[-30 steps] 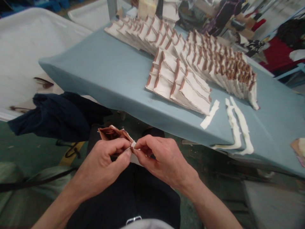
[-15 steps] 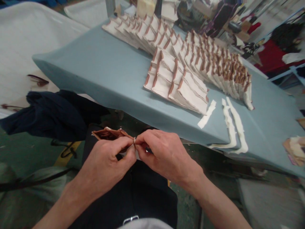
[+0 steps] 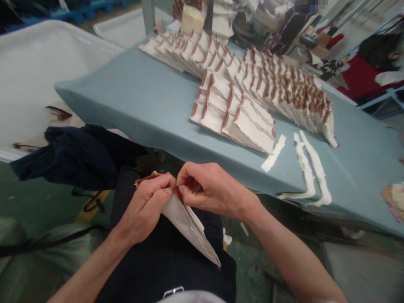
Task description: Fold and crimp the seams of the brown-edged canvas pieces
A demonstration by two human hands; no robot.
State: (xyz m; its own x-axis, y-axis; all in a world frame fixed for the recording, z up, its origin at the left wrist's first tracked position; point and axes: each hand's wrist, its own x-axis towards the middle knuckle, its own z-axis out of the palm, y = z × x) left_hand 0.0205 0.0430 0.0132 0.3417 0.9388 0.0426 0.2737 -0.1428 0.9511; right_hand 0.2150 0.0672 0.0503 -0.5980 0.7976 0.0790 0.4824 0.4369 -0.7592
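Observation:
Over my lap I hold a folded piece with white fabric outside and brown leather-like material at its edge, perhaps a wallet or bag lining piece (image 3: pixel 189 229). My left hand (image 3: pixel 148 204) is closed, pinching its upper edge between thumb and fingers. Right beside it, my right hand (image 3: pixel 202 185) pinches the brown edge of the same piece, fingertips nearly touching the left ones. The white flap hangs down toward the right over my dark trousers. The exact spot under the fingertips is hidden.
Similar white pieces with brown edges (image 3: pixel 233 115) lie in overlapping rows on the blue-grey table (image 3: pixel 126 92). White strips (image 3: pixel 306 168) hang over its near edge. A white bin (image 3: pixel 47 63) stands at left, with dark blue cloth (image 3: pixel 75 151) by it.
The white flap has swung into view below my hands, pointing down to the right. My left hand has shifted slightly right, and my right hand has turned and risen a little.

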